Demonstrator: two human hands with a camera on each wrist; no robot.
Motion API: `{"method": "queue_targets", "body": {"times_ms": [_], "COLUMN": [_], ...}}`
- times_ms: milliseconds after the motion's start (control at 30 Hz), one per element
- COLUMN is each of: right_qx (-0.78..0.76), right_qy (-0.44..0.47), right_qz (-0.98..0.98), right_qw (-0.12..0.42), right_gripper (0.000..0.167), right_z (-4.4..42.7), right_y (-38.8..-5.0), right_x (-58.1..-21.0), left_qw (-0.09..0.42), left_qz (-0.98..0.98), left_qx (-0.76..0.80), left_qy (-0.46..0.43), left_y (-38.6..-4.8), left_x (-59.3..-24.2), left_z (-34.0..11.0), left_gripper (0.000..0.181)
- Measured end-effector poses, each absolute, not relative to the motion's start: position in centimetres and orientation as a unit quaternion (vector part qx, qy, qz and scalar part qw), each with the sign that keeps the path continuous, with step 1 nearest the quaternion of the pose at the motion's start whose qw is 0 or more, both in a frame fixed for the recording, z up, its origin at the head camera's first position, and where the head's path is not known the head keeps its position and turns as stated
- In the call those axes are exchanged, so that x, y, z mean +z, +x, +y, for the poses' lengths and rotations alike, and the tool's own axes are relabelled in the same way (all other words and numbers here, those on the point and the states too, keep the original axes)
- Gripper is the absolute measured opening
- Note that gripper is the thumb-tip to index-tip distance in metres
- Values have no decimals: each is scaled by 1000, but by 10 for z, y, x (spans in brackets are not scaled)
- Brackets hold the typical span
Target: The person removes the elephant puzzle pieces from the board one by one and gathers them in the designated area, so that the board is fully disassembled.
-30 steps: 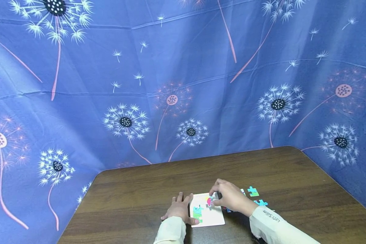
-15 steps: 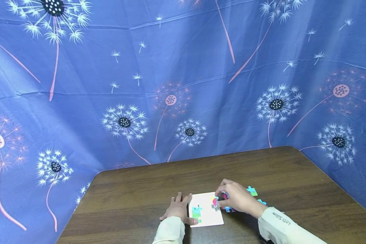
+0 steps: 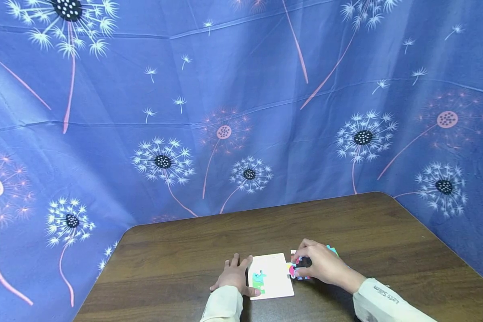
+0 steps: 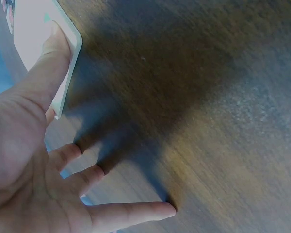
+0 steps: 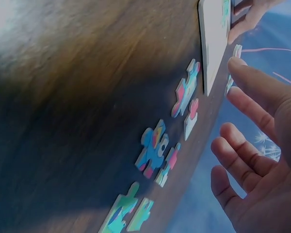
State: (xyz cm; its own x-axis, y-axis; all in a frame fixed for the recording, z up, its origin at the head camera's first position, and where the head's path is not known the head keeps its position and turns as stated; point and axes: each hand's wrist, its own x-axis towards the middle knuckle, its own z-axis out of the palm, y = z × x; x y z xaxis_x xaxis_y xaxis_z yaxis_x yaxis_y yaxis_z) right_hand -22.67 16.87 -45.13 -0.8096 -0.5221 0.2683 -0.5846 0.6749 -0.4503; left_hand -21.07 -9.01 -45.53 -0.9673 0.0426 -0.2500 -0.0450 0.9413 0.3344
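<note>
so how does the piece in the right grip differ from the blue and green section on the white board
The held piece shows pink and yellow, while the section shows blue and green. The held piece is pinched in the right grip at the right edge of the white board; the section lies on the board's left side. Both are printed jigsaw parts.
</note>
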Motion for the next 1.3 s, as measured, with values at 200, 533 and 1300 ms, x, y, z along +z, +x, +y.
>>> {"method": "queue_targets", "body": {"times_ms": [200, 533, 1300], "right_qx": [268, 238, 249], "right_qy": [307, 303, 307], "right_qz": [-910, -918, -915], "right_qw": [71, 95, 80], "right_gripper": [25, 24, 25], "right_z": [178, 190, 200], "right_y": [-224, -216, -200], "right_x": [-455, -462, -476], "left_qw": [139, 130, 123], "left_qz": [974, 974, 979], "left_qx": [181, 186, 162], "left_qy": [-2, 8, 4], "left_y": [-210, -207, -211], "left_x": [-452, -450, -459], "left_z": [-91, -91, -92], "left_gripper": [92, 90, 93]}}
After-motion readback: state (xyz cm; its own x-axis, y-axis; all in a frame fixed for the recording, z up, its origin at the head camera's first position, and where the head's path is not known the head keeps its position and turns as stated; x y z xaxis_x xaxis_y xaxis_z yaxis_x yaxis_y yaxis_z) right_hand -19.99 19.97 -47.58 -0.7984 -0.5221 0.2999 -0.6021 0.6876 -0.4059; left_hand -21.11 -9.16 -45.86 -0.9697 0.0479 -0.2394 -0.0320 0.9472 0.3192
